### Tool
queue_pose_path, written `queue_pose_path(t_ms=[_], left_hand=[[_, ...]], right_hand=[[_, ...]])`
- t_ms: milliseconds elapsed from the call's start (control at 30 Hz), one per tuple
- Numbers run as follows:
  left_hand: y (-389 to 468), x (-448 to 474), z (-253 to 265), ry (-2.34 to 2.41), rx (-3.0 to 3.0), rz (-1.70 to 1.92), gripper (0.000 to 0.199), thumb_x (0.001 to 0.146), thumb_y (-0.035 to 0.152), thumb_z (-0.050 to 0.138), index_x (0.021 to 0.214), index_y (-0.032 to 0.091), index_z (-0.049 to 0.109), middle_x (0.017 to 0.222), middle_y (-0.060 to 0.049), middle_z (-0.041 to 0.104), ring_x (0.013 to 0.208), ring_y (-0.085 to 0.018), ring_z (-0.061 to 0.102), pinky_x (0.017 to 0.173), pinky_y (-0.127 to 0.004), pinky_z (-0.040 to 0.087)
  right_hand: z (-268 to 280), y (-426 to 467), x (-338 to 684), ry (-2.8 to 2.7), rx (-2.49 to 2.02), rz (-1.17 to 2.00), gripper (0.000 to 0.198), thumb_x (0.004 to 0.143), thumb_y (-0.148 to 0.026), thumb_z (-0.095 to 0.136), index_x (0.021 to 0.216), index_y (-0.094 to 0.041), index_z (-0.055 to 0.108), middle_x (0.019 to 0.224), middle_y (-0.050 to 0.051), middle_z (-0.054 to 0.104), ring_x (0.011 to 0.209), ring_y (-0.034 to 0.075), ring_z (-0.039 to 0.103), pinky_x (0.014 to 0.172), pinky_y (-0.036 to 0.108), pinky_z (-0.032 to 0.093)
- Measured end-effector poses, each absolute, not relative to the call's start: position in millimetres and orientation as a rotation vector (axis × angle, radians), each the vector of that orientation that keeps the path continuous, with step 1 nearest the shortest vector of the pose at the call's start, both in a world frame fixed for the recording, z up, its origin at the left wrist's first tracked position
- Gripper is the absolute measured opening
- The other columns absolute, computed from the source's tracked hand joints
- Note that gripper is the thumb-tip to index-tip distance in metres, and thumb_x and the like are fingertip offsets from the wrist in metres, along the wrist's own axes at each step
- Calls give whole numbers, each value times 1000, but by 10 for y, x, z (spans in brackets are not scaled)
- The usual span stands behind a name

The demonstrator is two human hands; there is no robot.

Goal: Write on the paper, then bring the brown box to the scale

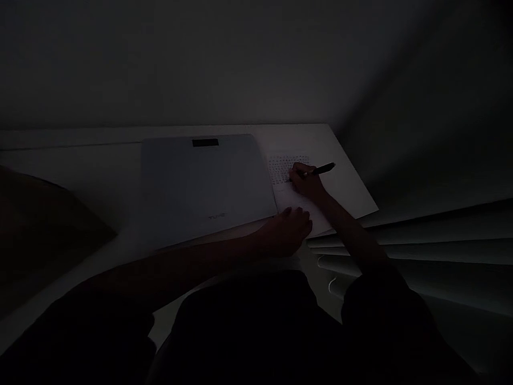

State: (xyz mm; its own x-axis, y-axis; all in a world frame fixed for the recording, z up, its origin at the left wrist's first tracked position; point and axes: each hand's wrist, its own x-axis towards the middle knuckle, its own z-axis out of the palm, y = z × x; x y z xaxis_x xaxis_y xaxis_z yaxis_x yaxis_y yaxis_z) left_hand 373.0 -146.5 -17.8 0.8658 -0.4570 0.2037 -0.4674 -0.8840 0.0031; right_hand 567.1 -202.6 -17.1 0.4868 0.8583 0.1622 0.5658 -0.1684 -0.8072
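dimly lit: right hand (306, 182) grips pen (323, 169) on paper (286, 168); print unreadable.

My dark pen (323, 169) lies slanted, tip down on the white sheet (294, 200), whose upper part carries printed rows.

Nothing legible in this dim shot

A faint logo sits low on the closed laptop lid (204, 187), too dark to read; the sheet of paper (288, 184) carries rows of small print, too tiny to read.
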Motion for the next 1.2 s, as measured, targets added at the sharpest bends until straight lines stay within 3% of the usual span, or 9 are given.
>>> queue_pose_path(t_ms=[133,433,633,767,933,1100,1200], left_hand=[[-1466,3729,-175,-747,2993,305,36,103,24,39,129,6,56,128,-20,59,111,-32,54,92,-45,44],[-1447,3717,-141,-779,3002,263,41,105,25,35,137,4,52,135,-22,57,118,-35,52,95,-46,43],[-1458,3732,-140,-766,2985,269,38,104,23,35,131,6,56,126,-20,60,109,-32,54,91,-45,44],[-1461,3726,-101,-773,2992,222,39,103,20,36,133,5,54,133,-22,58,116,-34,52,94,-46,44],[-1453,3715,-69,-769,2995,185,40,103,20,36,136,4,52,139,-23,55,121,-36,52,95,-47,44],[-1460,3710,-101,-766,3006,230,39,102,21,37,134,5,53,140,-23,54,122,-35,51,95,-46,44],[-1463,3710,-134,-767,3008,262,40,102,21,38,136,4,52,139,-23,55,120,-35,52,95,-45,44]], right_hand=[[-167,-2013,5664,-1164,-1831,414,49,100,-61,46,74,-19,45,59,2,49,53,13,48,54,28,41],[-89,-2021,5598,-1107,-1859,411,44,97,-54,50,72,-19,40,62,2,50,56,12,48,53,25,38],[-64,-2014,5586,-1062,-1878,470,42,96,-50,50,70,-19,39,60,1,47,55,12,45,51,25,36],[-78,-2016,5584,-1046,-1867,479,40,95,-47,51,70,-19,39,60,1,49,55,11,45,50,24,37],[-99,-2017,5590,-1019,-1821,413,47,94,-56,53,68,-19,39,57,1,48,51,12,46,48,24,37],[-27,-2034,5723,-820,-1703,134,55,91,-70,55,72,-20,40,50,-2,44,42,11,39,43,25,32],[25,-2098,5839,-805,-1721,-145,52,96,-66,55,76,-18,49,56,-1,46,50,12,45,50,25,36]])
